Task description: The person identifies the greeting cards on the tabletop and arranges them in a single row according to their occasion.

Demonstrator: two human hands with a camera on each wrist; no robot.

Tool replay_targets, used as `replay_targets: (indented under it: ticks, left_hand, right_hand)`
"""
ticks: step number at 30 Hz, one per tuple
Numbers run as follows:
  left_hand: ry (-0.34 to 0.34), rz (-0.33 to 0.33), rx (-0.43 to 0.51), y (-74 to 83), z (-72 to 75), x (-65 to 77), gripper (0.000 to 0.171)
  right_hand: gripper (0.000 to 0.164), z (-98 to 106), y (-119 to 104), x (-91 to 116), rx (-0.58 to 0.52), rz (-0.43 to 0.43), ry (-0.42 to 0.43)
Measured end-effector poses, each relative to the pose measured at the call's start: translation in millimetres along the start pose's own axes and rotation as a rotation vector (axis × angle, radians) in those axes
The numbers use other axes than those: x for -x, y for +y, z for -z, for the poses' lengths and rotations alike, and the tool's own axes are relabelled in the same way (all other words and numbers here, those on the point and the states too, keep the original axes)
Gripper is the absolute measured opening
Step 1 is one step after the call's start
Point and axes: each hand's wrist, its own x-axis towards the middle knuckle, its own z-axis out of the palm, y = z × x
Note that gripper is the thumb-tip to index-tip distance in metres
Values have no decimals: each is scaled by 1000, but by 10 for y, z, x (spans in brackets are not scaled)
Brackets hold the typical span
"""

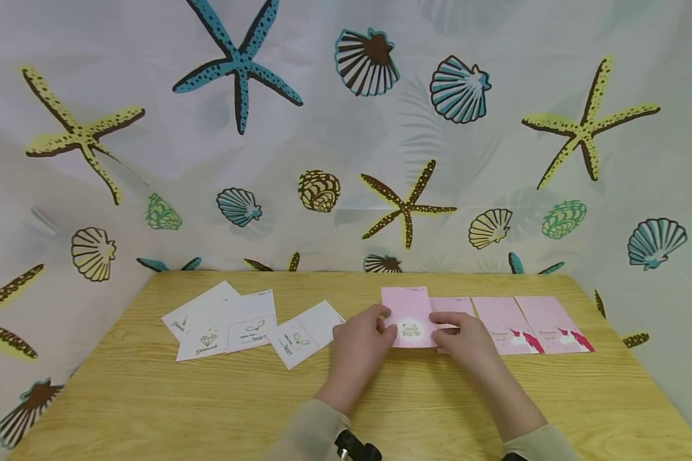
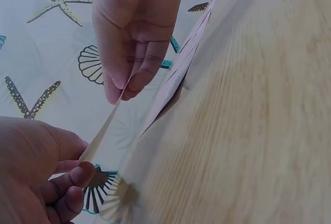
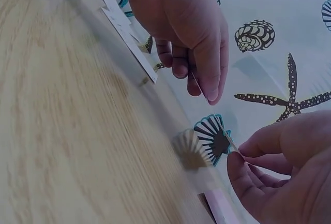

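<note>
A pink card (image 1: 405, 314) with a white glowing patch and gold lettering is held up above the table between both hands. My left hand (image 1: 360, 339) pinches its left edge between thumb and fingers. At the opposite edge, my right hand (image 1: 467, 336) pinches it the same way. Seen edge-on in the left wrist view, the card (image 2: 106, 128) is a thin strip spanning the two hands. Behind my right hand lies another pink card (image 1: 452, 306), partly hidden. Two more pink cards (image 1: 498, 314) with a red-maned unicorn lie to its right.
On the left of the wooden table (image 1: 207, 410), several white cards (image 1: 207, 320) with gold designs lie overlapping at angles. One white card (image 1: 305, 333) lies tilted close to my left hand. A curtain (image 1: 323, 134) printed with starfish and shells hangs behind the table.
</note>
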Motion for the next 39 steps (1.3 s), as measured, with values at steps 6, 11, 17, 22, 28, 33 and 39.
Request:
replay_targets:
  ticks: [6, 11, 17, 22, 28, 33, 39]
  left_hand:
    - [6, -10, -72, 2, -84, -33, 25]
    - [2, -11, -110, -17, -129, -50, 25]
    - [-8, -8, -148, -29, -162, -70, 26]
    - [-18, -7, -189, -39, -192, -78, 28]
    - [-39, 1, -199, -49, -215, -80, 29]
    - [-46, 7, -189, -57, -225, -84, 29]
    - [-32, -5, -198, -74, -238, -96, 28]
  right_hand:
    - [38, -12, 30, -23, 235, 75, 4]
    - [36, -52, 56, -22, 335, 125, -3]
    - [35, -141, 87, -15, 451, 207, 19]
    - [34, -181, 76, 11, 499, 236, 13]
    - [34, -201, 63, 41, 531, 225, 6]
    - [36, -205, 81, 33, 565, 233, 9]
    - [38, -196, 105, 24, 599, 263, 17]
